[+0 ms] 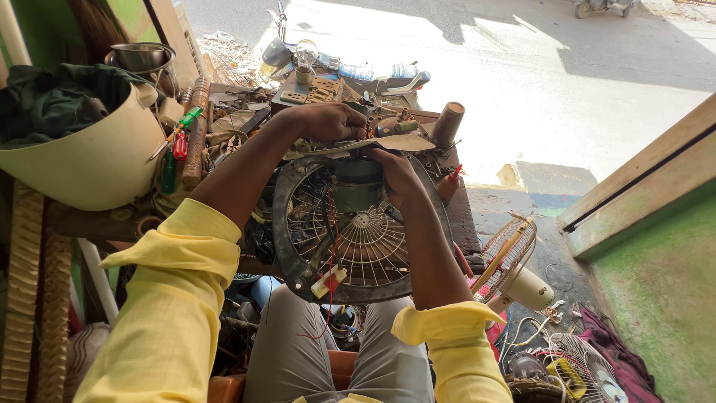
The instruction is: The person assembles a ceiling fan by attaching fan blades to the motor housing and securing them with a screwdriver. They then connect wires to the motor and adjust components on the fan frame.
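Both hands clasp the round grey wire-grilled fan frame [350,231] (motor uppermost): left hand [328,122] closed over its top rim, right hand [397,177] gripping the green-grey motor [356,186].

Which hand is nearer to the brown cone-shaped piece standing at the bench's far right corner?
Right. The right hand grips the fan motor just below-left of the brown cone; the left hand sits farther left.

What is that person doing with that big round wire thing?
A person in yellow sleeves sits at a cluttered workbench with a round fan guard propped against it, wire grille and motor in the middle. The right hand grips the motor's side. The left hand rests above it near the top of the frame. Red wires hang down to a small white part. Another fan lies on the floor.
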